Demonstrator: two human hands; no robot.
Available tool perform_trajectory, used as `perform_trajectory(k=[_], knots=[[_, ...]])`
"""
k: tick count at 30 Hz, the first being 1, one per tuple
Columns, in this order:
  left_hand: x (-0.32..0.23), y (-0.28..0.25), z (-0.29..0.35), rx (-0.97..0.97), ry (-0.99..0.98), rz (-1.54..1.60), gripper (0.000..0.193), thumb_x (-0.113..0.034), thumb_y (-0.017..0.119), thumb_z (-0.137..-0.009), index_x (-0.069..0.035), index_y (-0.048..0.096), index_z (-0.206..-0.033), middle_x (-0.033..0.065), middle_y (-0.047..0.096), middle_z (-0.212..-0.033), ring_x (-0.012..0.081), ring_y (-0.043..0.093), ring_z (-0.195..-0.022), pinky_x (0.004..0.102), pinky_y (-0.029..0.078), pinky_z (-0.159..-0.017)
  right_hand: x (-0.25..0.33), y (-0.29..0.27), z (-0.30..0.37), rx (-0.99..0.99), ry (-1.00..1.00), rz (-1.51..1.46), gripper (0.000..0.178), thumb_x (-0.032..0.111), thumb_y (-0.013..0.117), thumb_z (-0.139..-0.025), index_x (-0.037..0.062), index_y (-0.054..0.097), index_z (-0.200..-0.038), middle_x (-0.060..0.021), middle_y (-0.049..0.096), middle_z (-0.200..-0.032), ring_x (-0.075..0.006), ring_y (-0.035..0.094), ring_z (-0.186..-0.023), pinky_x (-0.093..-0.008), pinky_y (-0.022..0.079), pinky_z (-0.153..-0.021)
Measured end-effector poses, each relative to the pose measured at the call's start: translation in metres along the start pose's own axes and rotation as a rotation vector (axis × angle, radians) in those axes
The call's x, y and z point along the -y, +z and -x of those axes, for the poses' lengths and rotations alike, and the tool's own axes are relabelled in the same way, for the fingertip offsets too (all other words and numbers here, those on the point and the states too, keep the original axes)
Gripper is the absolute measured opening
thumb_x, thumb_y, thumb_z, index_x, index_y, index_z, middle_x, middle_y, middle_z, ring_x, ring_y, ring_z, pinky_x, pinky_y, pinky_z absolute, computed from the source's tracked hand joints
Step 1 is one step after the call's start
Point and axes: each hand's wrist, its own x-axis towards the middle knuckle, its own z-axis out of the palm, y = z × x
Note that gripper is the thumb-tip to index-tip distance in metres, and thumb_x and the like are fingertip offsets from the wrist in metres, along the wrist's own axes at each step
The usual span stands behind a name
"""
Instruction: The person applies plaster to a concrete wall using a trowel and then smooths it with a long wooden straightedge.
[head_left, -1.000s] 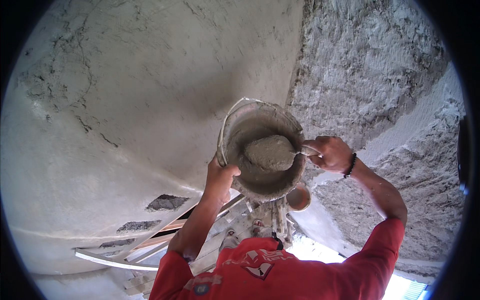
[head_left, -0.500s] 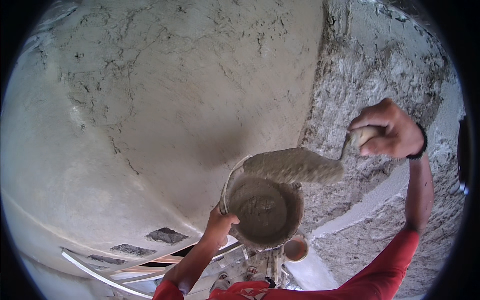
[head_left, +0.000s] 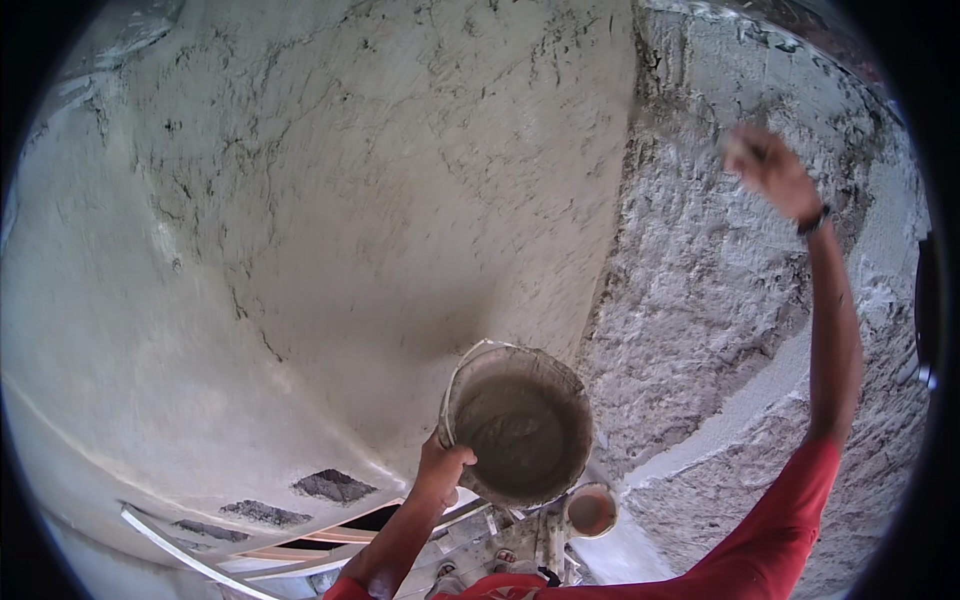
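Observation:
My left hand grips the rim of a bucket on its left side, thumb over the edge, near a pale bail handle. Wet grey mortar lies inside. Up at the right, my right hand is raised before the rough part of the wall, a dark band at its wrist. It is closed round a trowel's handle; hand and trowel are smeared by motion, and the blade can hardly be made out.
Smooth grey plaster covers the wall at left, bordering rougher mortar at right. A smaller bucket stands below. Wooden boards and pale strips are at lower left, beside dark recesses. My feet show at the bottom.
My right hand has swung up and away from the bucket with the trowel. The mortar-covered blade no longer lies across the bucket's rim. The bucket has shifted slightly left.

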Motion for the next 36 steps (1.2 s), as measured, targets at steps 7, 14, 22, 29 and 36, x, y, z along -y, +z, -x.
perform_trajectory(k=[7, 14, 22, 29, 36], knots=[[0.012, 0.015, -0.002, 0.032, 0.033, -0.073, 0.053, 0.005, 0.055, -0.061, 0.004, 0.055, -0.114, 0.0107, 0.063, -0.099, 0.0214, 0.058, -0.089, 0.0323, 0.046, -0.08, 0.038, 0.148, 0.145, 0.784, 0.092, 0.148, 0.029, 0.03, 0.057, -0.088, 0.0123, 0.061, -0.111, -0.0111, 0.065, -0.092, -0.0277, 0.063, -0.085, -0.0436, 0.052, -0.079], [0.015, 0.034, 0.01, 0.012, -0.017, -0.223, 0.052, 0.005, 0.055, -0.06, 0.003, 0.056, -0.112, 0.0103, 0.063, -0.096, 0.0203, 0.058, -0.086, 0.0315, 0.046, -0.077, 0.073, 0.247, 0.222, 0.688, -0.236, 0.604, 0.028, 0.02, 0.054, -0.083, 0.0144, 0.064, -0.108, -0.0172, 0.065, -0.086, -0.0285, 0.067, -0.078, -0.0419, 0.055, -0.061], [0.017, 0.028, -0.003, 0.061, 0.008, -0.162, 0.058, 0.002, 0.056, -0.058, 0.002, 0.055, -0.116, 0.0086, 0.062, -0.095, 0.0205, 0.058, -0.083, 0.0322, 0.047, -0.072, 0.06, 0.282, 0.241, 0.884, -0.034, 0.26, 0.033, 0.035, 0.059, -0.082, 0.0165, 0.061, -0.109, -0.0148, 0.065, -0.076, -0.0342, 0.065, -0.069, -0.0443, 0.053, -0.061], [-0.041, 0.024, 0.016, 0.007, -0.001, -0.073, 0.058, 0.004, 0.053, -0.06, 0.002, 0.053, -0.118, 0.009, 0.061, -0.101, 0.0208, 0.058, -0.091, 0.0314, 0.047, -0.081, 0.062, 0.254, 0.211, 0.441, -0.084, 0.035, 0.033, 0.025, 0.071, -0.076, 0.0052, 0.065, -0.102, -0.0152, 0.065, -0.079, -0.0306, 0.064, -0.067, -0.0392, 0.052, -0.06], [-0.047, 0.01, 0.015, -0.012, 0.04, -0.037, 0.049, 0.004, 0.055, -0.061, 0.002, 0.055, -0.111, 0.0086, 0.063, -0.093, 0.0193, 0.059, -0.084, 0.031, 0.047, -0.077, 0.073, 0.209, 0.154, 0.472, -0.169, -0.053, 0.031, 0.014, 0.075, -0.071, 0.0034, 0.063, -0.097, -0.0156, 0.065, -0.085, -0.0318, 0.064, -0.074, -0.0386, 0.051, -0.065]])
